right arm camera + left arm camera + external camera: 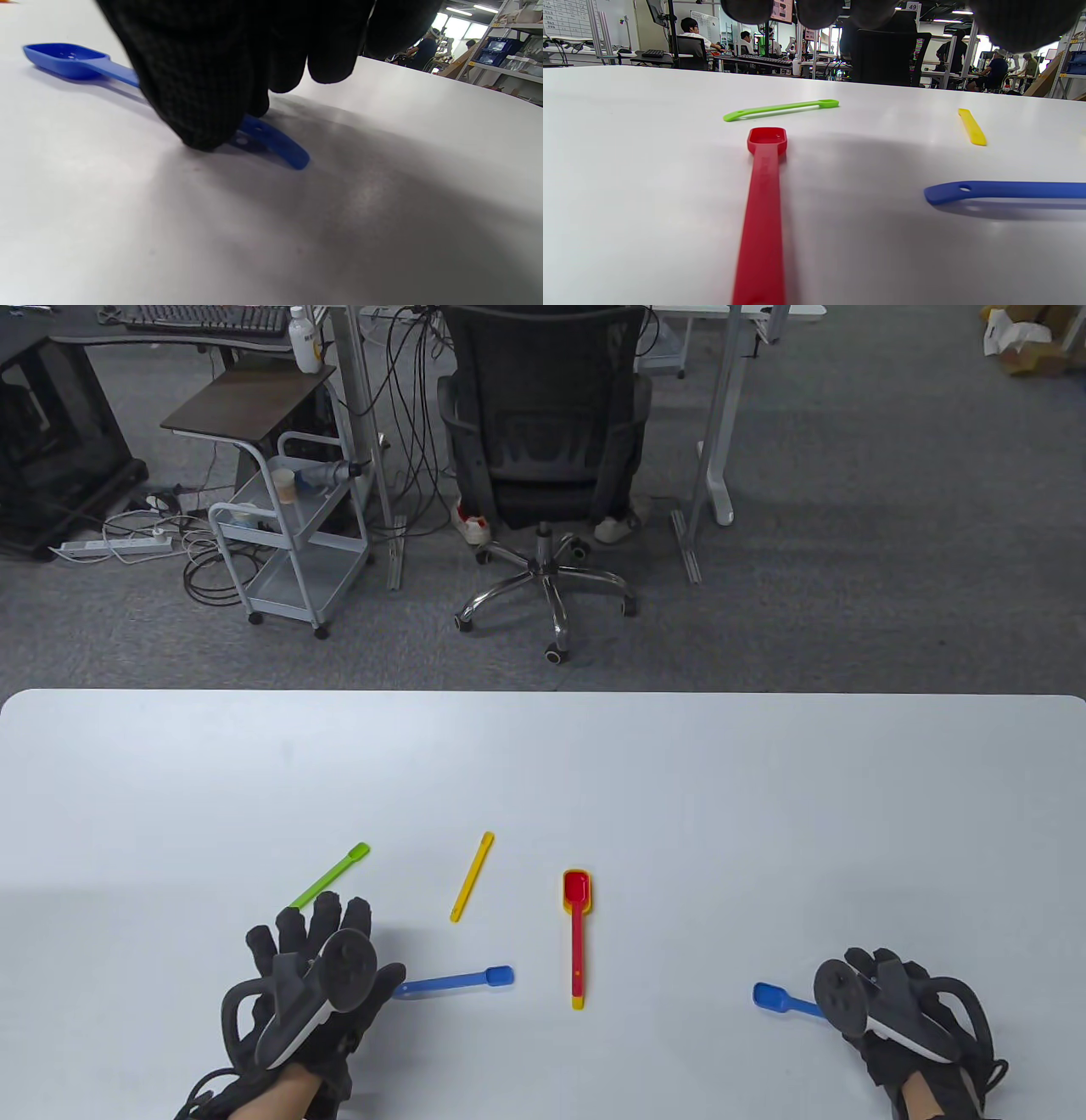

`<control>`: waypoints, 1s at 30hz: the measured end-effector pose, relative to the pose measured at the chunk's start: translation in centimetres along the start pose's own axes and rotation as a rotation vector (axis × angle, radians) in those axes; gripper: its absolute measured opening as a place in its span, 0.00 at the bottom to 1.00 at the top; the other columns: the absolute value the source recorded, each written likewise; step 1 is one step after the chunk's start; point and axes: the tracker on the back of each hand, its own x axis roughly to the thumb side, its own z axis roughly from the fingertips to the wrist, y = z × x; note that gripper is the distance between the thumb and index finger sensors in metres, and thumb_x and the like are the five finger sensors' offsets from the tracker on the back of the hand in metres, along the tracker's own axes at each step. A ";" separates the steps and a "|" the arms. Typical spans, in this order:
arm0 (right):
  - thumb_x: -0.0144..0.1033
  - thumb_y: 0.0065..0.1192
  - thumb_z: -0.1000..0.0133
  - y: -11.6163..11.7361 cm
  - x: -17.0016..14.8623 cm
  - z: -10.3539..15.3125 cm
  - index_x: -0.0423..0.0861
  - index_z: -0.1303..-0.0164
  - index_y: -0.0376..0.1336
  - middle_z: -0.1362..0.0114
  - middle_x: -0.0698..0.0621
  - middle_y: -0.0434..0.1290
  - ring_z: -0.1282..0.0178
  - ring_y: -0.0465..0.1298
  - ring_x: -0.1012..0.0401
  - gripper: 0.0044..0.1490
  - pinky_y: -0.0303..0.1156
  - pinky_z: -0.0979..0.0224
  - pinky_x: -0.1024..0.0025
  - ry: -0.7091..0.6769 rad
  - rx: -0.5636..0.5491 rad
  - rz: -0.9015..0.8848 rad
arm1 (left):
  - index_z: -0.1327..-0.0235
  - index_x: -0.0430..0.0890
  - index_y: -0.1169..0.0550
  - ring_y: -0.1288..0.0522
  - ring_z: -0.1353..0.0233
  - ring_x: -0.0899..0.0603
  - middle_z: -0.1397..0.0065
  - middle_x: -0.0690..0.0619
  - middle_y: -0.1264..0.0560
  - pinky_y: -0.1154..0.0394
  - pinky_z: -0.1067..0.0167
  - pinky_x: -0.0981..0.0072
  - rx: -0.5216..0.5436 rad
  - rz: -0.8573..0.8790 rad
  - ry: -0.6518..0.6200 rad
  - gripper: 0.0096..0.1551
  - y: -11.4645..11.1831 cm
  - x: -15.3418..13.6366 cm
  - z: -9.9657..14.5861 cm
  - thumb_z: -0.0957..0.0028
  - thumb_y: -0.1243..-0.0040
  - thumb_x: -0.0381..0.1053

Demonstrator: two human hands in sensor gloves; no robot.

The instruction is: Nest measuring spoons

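Observation:
Several coloured measuring spoons lie on the white table (764, 814). My right hand (857, 976) pinches the handle of a blue spoon (774, 997) that lies flat; in the right wrist view my fingertips (203, 127) close on its handle (275, 144). My left hand (318, 937) hovers open with its fingers (818, 8) above the table. A small red spoon (761, 203) lies beneath it, hidden in the table view. A second blue spoon (462, 982) lies just to its right. A green spoon (333, 875), a yellow spoon (472, 875), and a red spoon nested in a yellow one (577, 937) lie beyond.
The table's far edge (543, 694) runs across the middle of the table view. Past it are an office chair (543, 432), a wheeled cart (288, 551) and desk legs on grey carpet.

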 end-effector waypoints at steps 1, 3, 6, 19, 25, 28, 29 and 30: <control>0.39 0.79 0.54 0.0 0.0 0.1 0.46 0.41 0.74 0.15 0.44 0.68 0.18 0.68 0.40 0.30 0.64 0.23 0.38 -0.006 -0.014 -0.002 | 0.16 0.57 0.36 0.40 0.13 0.24 0.10 0.49 0.41 0.52 0.22 0.25 0.000 0.000 0.000 0.53 0.0 0.0 0.0 0.56 0.39 0.76; 0.38 0.79 0.54 0.1 0.1 0.2 0.46 0.42 0.75 0.15 0.44 0.68 0.18 0.68 0.40 0.29 0.64 0.23 0.38 -0.018 -0.034 0.005 | 0.16 0.57 0.36 0.40 0.13 0.24 0.10 0.49 0.41 0.52 0.22 0.25 -0.001 -0.001 0.002 0.53 0.0 0.0 0.0 0.56 0.39 0.76; 0.38 0.79 0.54 0.1 0.2 0.2 0.46 0.43 0.76 0.15 0.44 0.68 0.18 0.68 0.40 0.28 0.64 0.23 0.38 -0.026 -0.042 0.009 | 0.16 0.57 0.36 0.40 0.13 0.24 0.10 0.49 0.41 0.52 0.22 0.25 0.000 -0.002 0.003 0.53 0.0 0.0 0.0 0.56 0.39 0.76; 0.38 0.79 0.54 0.0 0.3 0.2 0.46 0.44 0.76 0.15 0.44 0.68 0.18 0.67 0.40 0.27 0.64 0.23 0.37 -0.038 -0.035 0.020 | 0.16 0.57 0.36 0.40 0.13 0.24 0.09 0.48 0.41 0.52 0.22 0.25 -0.001 -0.005 0.004 0.53 0.0 0.0 0.0 0.56 0.39 0.76; 0.39 0.79 0.54 -0.4 0.6 0.2 0.46 0.44 0.76 0.14 0.44 0.68 0.18 0.67 0.40 0.27 0.64 0.23 0.37 -0.040 -0.041 0.024 | 0.16 0.57 0.36 0.40 0.13 0.24 0.09 0.49 0.41 0.52 0.22 0.25 0.000 -0.004 0.005 0.53 0.0 0.0 0.0 0.56 0.39 0.76; 0.40 0.78 0.53 -0.9 1.0 0.2 0.45 0.44 0.75 0.14 0.44 0.68 0.18 0.67 0.39 0.27 0.64 0.23 0.37 -0.049 -0.051 0.027 | 0.16 0.58 0.36 0.40 0.13 0.24 0.09 0.49 0.41 0.52 0.22 0.25 0.000 -0.004 0.005 0.53 0.0 0.0 0.0 0.56 0.39 0.76; 0.40 0.78 0.53 -1.1 1.2 0.2 0.46 0.44 0.75 0.14 0.44 0.67 0.18 0.67 0.39 0.27 0.64 0.24 0.37 -0.051 -0.048 0.029 | 0.16 0.58 0.36 0.40 0.13 0.24 0.09 0.49 0.41 0.52 0.22 0.25 0.000 -0.004 0.005 0.53 0.0 0.0 0.0 0.56 0.39 0.76; 0.40 0.78 0.53 -1.2 1.3 0.2 0.46 0.44 0.75 0.14 0.44 0.67 0.18 0.67 0.39 0.27 0.64 0.24 0.37 -0.053 -0.051 0.027 | 0.15 0.57 0.36 0.40 0.13 0.24 0.09 0.49 0.41 0.52 0.22 0.25 0.000 -0.004 0.005 0.53 0.0 0.0 0.0 0.56 0.39 0.76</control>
